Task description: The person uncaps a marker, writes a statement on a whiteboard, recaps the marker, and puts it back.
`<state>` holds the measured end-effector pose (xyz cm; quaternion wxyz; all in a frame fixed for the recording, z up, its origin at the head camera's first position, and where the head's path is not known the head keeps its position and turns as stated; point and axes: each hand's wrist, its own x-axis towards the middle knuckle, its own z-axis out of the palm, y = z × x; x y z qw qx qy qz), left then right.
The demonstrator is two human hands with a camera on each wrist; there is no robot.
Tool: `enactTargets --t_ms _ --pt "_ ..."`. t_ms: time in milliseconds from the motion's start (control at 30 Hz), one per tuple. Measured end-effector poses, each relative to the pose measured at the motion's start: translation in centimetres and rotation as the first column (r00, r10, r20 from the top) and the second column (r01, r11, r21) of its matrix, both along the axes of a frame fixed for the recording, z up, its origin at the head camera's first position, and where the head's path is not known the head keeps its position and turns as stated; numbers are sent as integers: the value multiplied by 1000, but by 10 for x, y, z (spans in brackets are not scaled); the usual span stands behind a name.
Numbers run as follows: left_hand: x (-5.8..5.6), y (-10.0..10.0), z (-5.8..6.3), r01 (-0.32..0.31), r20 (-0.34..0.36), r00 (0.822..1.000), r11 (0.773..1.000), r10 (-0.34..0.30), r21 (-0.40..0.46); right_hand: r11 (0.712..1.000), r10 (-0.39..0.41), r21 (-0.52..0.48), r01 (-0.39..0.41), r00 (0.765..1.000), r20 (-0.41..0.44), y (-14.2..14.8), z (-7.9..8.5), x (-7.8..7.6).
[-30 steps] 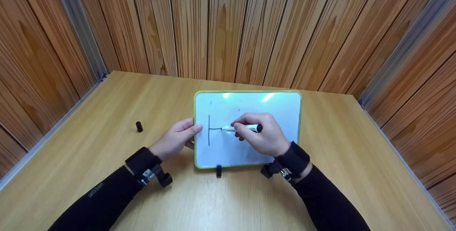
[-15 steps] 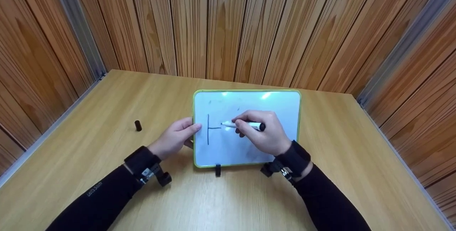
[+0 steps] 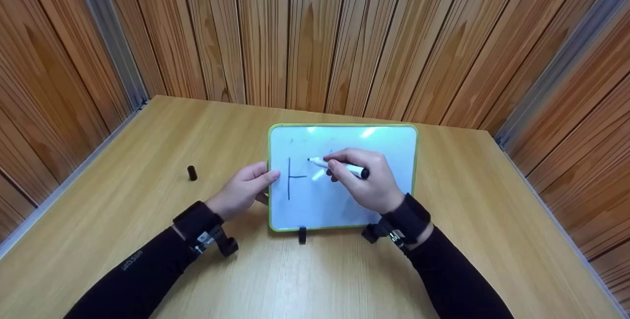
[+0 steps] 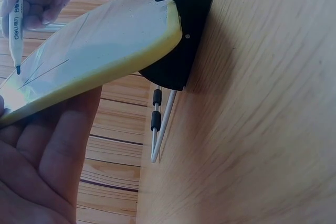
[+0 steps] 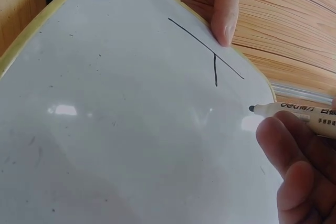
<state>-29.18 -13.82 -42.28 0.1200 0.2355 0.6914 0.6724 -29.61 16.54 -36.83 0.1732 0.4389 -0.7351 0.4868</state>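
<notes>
Two strokes are seen on the whiteboard (image 3: 320, 213): one long upright line (image 3: 289, 188), and one short level line (image 3: 298, 176) which is joined to its middle at the right side. The board is kept tilted on the counter (image 3: 305, 284) by a black stand (image 4: 189, 40), of which a thin wire leg (image 4: 167, 124) is shown in the left wrist view.

By the left hand (image 3: 241, 188) the board is gripped at its left edge: the thumb is laid on the front, and the other fingers are placed behind. By the fingers of the right hand (image 3: 369, 181) the marker (image 4: 17, 32) is pinched, and its dark tip is pointed at a place above and just beyond the right end of the level line. Whether the surface is touched by this tip cannot be told. A small black cap (image 3: 192, 173) is left on the counter, to the left of the board.

It is judged that the drawing is in hand, with a new stroke perhaps being started. For the next move, light contact of the tip and a steady board would be needed.
</notes>
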Motion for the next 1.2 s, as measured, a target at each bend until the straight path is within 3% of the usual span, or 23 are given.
enactTargets --t_ms 367,1200 --pt "-1 -1 -2 -6 -7 1000 1000 6 -16 1000 -7 29 8 1000 -7 0 -1 0" --pt "-1 2 -2 -21 -4 1000 1000 21 5 995 -20 102 9 994 105 0 0 4"
